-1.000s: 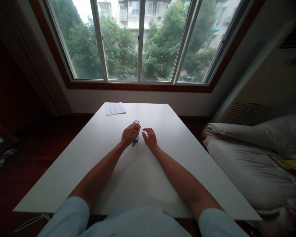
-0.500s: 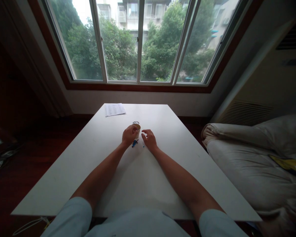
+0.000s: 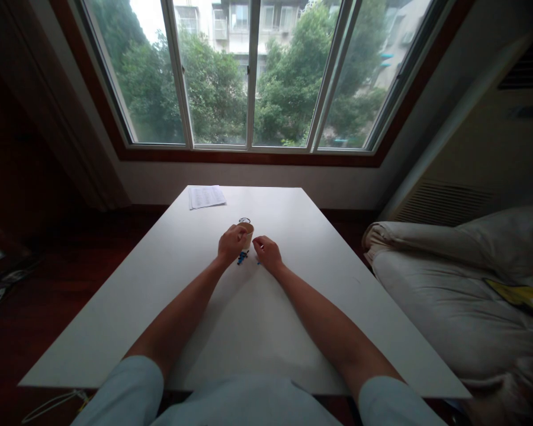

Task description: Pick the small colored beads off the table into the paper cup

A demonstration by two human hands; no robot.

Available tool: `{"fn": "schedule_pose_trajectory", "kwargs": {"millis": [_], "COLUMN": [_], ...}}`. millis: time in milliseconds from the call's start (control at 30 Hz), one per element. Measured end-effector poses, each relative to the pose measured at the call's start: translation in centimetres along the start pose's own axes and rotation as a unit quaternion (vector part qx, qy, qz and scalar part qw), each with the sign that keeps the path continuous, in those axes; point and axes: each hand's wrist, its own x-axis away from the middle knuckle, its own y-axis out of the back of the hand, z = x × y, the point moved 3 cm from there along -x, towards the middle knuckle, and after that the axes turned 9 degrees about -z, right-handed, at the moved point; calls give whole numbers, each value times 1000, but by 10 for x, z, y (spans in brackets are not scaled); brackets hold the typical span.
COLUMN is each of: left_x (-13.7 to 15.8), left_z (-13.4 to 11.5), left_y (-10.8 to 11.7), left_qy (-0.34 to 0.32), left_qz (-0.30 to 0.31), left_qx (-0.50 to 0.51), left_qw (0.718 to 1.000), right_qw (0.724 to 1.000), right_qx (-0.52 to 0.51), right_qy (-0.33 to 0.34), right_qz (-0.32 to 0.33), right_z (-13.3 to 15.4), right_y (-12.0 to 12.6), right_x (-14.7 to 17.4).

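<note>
A tan paper cup stands upright on the white table. My left hand is at the cup's left side, its fingers curled together by the rim and covering part of it; what they pinch, if anything, is hidden. To the right of the cup is my right hand, thumb and fingertips pressed together just apart from the cup wall. Anything in that pinch is too small to make out. Several small blue and dark pieces lie in a cluster before the cup. One tiny blue piece rests near my right wrist.
Behind the cup is a thin dark ring-shaped object, partly hidden. Printed sheets of paper lie at the table's far left corner. Beyond the table's right edge is a couch with a pale cover. A window faces me.
My right hand's thumb and fingers have come together from a spread pose and moved slightly left. The left hand has shifted slightly left, showing more of the cup.
</note>
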Motion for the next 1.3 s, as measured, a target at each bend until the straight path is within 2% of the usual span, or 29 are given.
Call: {"fn": "schedule_pose_trajectory", "kwargs": {"millis": [267, 467, 633, 1000, 1167, 1300], "left_x": [-1, -4, -8, -3, 4, 8], "left_z": [-5, -5, 0, 14, 38, 64], "left_y": [11, 30, 43, 40, 34, 25], "left_qy": [-14, -40, -32, -16, 9, 72], "left_qz": [8, -15, -37, -51, -44, -7], "left_qx": [-12, -19, -24, -8, -4, -28], "left_qw": [1000, 999, 999, 999, 999, 997], "right_qw": [989, 973, 970, 952, 952, 952], "right_qx": [52, 62, 51, 53, 59, 72], "right_qy": [81, 112, 124, 175, 170, 176], "right_qz": [116, 190, 204, 246, 246, 240], "right_z": [18, 23, 27, 36, 38, 39], "right_y": [-2, -3, -1, -4, -3, -4], "right_x": [7, 10, 10, 14, 12, 13]}}
